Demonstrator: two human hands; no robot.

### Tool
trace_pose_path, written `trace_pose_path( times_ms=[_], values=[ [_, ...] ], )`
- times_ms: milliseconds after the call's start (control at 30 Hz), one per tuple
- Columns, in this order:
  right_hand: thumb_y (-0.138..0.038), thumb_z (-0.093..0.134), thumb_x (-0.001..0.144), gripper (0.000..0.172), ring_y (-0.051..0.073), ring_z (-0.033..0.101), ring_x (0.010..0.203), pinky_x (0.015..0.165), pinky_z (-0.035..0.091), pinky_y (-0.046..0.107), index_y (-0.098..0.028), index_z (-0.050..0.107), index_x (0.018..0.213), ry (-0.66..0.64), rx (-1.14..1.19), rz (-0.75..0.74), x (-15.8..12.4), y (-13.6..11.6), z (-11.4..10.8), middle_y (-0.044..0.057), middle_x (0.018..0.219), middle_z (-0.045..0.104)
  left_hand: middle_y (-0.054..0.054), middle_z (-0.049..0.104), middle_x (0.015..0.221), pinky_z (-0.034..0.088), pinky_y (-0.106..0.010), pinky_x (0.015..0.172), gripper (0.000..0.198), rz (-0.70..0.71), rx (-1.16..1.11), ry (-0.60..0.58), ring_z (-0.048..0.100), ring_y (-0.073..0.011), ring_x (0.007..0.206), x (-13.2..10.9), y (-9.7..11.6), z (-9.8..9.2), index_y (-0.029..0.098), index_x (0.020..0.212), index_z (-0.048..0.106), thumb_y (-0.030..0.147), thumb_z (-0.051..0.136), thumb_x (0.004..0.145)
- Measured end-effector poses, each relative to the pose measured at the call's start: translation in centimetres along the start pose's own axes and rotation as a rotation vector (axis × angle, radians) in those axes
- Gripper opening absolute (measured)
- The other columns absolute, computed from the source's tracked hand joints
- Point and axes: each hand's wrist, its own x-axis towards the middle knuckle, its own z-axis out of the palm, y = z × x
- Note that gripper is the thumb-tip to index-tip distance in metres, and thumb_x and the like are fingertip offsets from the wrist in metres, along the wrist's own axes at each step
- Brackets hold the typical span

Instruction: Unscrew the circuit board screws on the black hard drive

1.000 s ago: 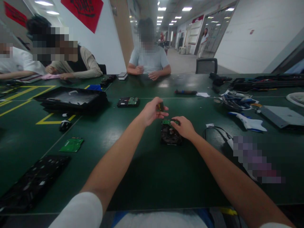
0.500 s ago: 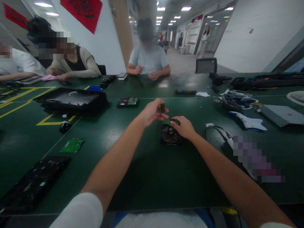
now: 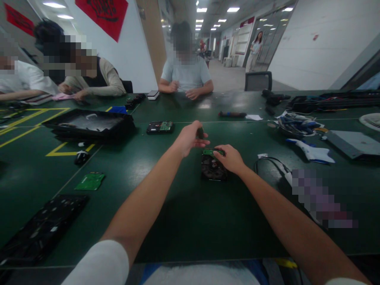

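A dark hard drive [image 3: 213,168] lies on the green table in front of me, with a green circuit board [image 3: 208,152] along its far end. My right hand [image 3: 230,157] grips the drive at its far right side, thumb over the board's edge. Above the drive's far left corner, my left hand [image 3: 191,138] is closed around a short dark screwdriver handle [image 3: 201,133]. Any shaft or tip below that handle is hidden or too small to make out.
Another hard drive [image 3: 159,127] and a black tray [image 3: 89,123] lie further left. Nearer are a loose green board [image 3: 90,181] and a long black casing [image 3: 44,225]. To the right are a cable [image 3: 274,160], a grey metal box [image 3: 353,143] and bundled wires [image 3: 298,124]. People sit across the table.
My left hand has shifted very slightly, and the handle in it appears turned, its yellow part no longer showing. My right hand and the hard drive stay in place.
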Motion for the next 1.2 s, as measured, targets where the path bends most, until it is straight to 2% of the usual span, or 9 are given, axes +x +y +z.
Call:
trace_pose_path(
  times_ms=[67,167,300,400,533,733,900,1033,1200],
  values=[
    [-0.044,0.059,0.107,0.034,0.027,0.068,0.114,0.1,0.051,0.039,-0.024,0.075,0.128,0.0,0.003,0.003,0.0,0.01,0.01,0.011,0.126,0.075,-0.01,0.071,0.097,0.053,-0.026,0.056,0.025,0.041,0.049,0.051,0.075,-0.0183,0.066,0.09,0.06,-0.05,0.017,0.091,0.066,0.041,0.061,0.091],
    [-0.044,0.06,0.107,0.033,0.027,0.068,0.115,0.101,0.051,0.039,-0.024,0.076,0.128,0.001,0.006,0.006,0.03,0.0,0.03,0.01,0.125,0.075,-0.01,0.071,0.098,0.051,-0.025,0.054,0.027,0.069,0.105,0.02,0.074,-0.0171,0.064,-0.08,0.14,0.0,0.016,0.095,0.071,0.042,0.063,0.091],
    [-0.044,0.06,0.107,0.033,0.027,0.068,0.114,0.1,0.051,0.039,-0.024,0.076,0.128,0.0,-0.001,0.005,0.04,-0.05,0.04,0.011,0.124,0.075,-0.011,0.074,0.099,0.056,-0.028,0.058,0.029,-0.006,0.025,-0.062,0.078,-0.0222,0.07,-0.34,0.08,0.11,0.017,0.101,0.066,0.044,0.063,0.091],
    [-0.045,0.059,0.107,0.035,0.027,0.068,0.114,0.1,0.051,0.04,-0.023,0.075,0.129,0.002,0.005,-0.003,0.01,-0.03,0.05,0.011,0.125,0.075,-0.012,0.076,0.099,0.058,-0.029,0.061,0.025,-0.035,-0.045,-0.051,0.08,-0.0238,0.075,-0.14,0.03,-0.11,0.018,0.097,0.06,0.043,0.06,0.092],
    [-0.045,0.059,0.107,0.035,0.027,0.068,0.114,0.101,0.051,0.04,-0.024,0.075,0.13,-0.002,0.01,0.009,-0.01,-0.01,0.03,0.011,0.126,0.074,-0.012,0.075,0.099,0.053,-0.026,0.057,0.028,0.012,0.042,-0.001,0.074,-0.0177,0.067,0.28,0.06,-0.69,0.016,0.093,0.068,0.043,0.058,0.092],
    [-0.044,0.059,0.107,0.034,0.027,0.068,0.115,0.101,0.051,0.038,-0.024,0.075,0.13,-0.008,-0.011,0.007,0.0,-0.14,-0.09,0.011,0.125,0.074,-0.011,0.075,0.101,0.055,-0.026,0.058,0.027,-0.024,0.009,-0.115,0.076,-0.0184,0.069,-0.01,0.02,-0.52,0.017,0.099,0.069,0.042,0.061,0.091],
    [-0.045,0.059,0.108,0.034,0.027,0.068,0.114,0.099,0.051,0.038,-0.024,0.075,0.13,-0.003,-0.015,0.001,0.02,-0.03,0.02,0.011,0.125,0.075,-0.01,0.076,0.096,0.057,-0.028,0.059,0.022,-0.011,-0.022,-0.058,0.077,-0.0213,0.071,-0.03,-0.06,-0.14,0.019,0.096,0.061,0.04,0.06,0.092],
    [-0.044,0.059,0.108,0.035,0.027,0.068,0.115,0.1,0.051,0.039,-0.023,0.075,0.13,-0.004,-0.008,0.001,0.01,-0.04,-0.02,0.011,0.126,0.075,-0.01,0.073,0.095,0.053,-0.027,0.056,0.026,0.053,0.071,0.007,0.071,-0.0161,0.063,0.11,0.01,-0.16,0.016,0.091,0.069,0.039,0.058,0.092],
    [-0.044,0.059,0.107,0.033,0.027,0.068,0.115,0.1,0.051,0.039,-0.024,0.075,0.129,-0.003,-0.001,0.006,-0.07,-0.17,-0.14,0.011,0.125,0.075,-0.011,0.074,0.094,0.05,-0.027,0.052,0.027,0.033,0.076,-0.003,0.066,-0.0148,0.057,-0.2,0.18,0.1,0.016,0.089,0.068,0.041,0.06,0.092]
  ],
)
